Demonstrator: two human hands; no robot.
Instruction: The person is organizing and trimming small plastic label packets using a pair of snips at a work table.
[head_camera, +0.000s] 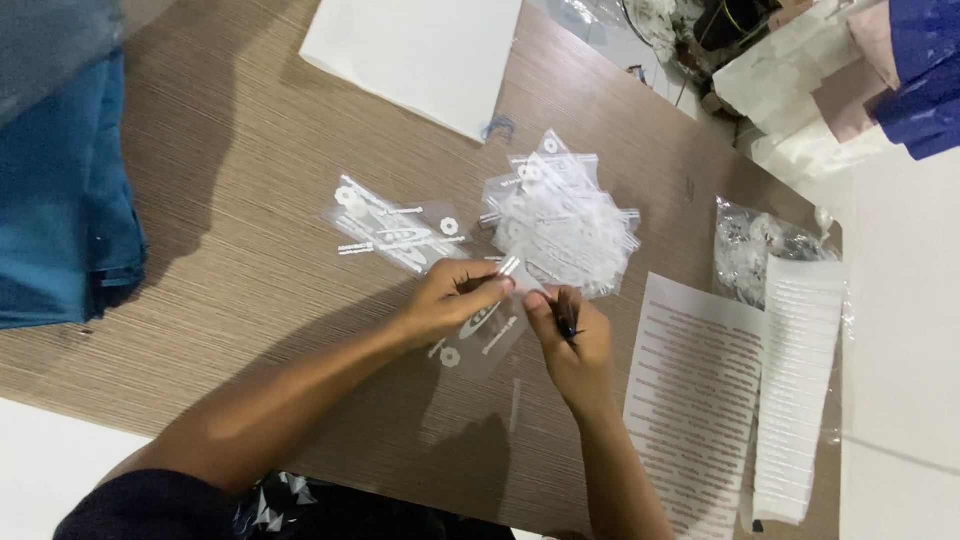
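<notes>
My left hand (452, 298) pinches the top edge of a small clear plastic bag (484, 335) with white flower prints, held just above the wooden table (250, 200). My right hand (568, 345) grips a small dark item (566, 312) at the bag's mouth and touches the same bag edge. A heap of similar filled clear bags (560, 220) lies just beyond my hands. A few empty printed bags (395, 228) lie flat to the left of that heap.
White printed paper sheets (690, 390) and a long label strip (797, 380) lie at the right. A crinkled clear bag (748, 245) sits behind them. A blank white sheet (420, 50) lies at the far edge. Blue fabric (55, 190) sits at the left.
</notes>
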